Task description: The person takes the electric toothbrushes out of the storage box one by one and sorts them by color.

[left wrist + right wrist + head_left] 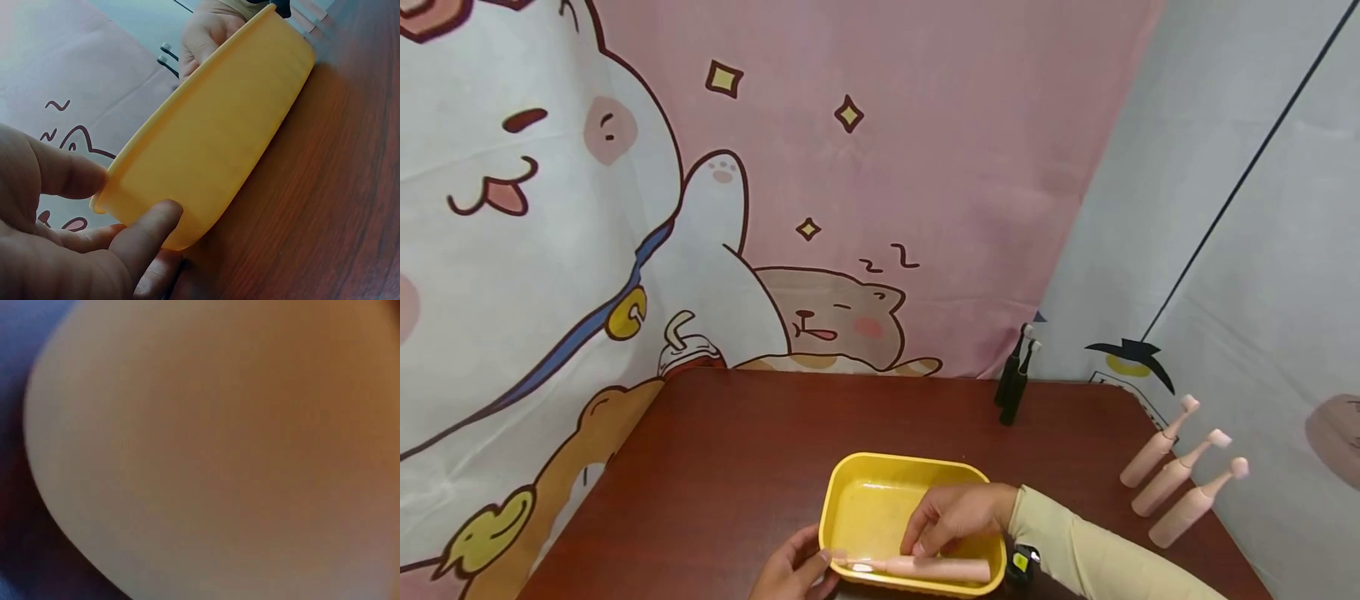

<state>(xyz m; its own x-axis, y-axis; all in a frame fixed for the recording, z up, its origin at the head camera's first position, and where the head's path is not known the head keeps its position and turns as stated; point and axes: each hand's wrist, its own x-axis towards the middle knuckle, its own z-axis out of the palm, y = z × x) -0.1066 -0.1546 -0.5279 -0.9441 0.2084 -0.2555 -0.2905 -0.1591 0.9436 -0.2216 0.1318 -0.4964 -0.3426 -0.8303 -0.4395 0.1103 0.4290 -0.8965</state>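
Observation:
A yellow plastic basin [891, 457] stands near the table's front edge. Inside it, along the near wall, lies a pink electric toothbrush [943, 569], its head end toward the left. My right hand [958, 510] reaches into the basin, thumb and fingers pinching the toothbrush near its middle. At the near left corner, my left hand [793, 568] grips the basin's rim; the left wrist view shows its thumb [150, 231] against the outer wall [219, 131]. A blurred yellowish surface [206, 450] fills most of the right wrist view, so no fingers show there.
Several upright toothbrushes stand on the brown table [760, 450]: two black ones [1015, 387] at the back, and three pink ones [1172, 487] along the right edge. A cartoon-printed cloth [955, 167] hangs behind the table.

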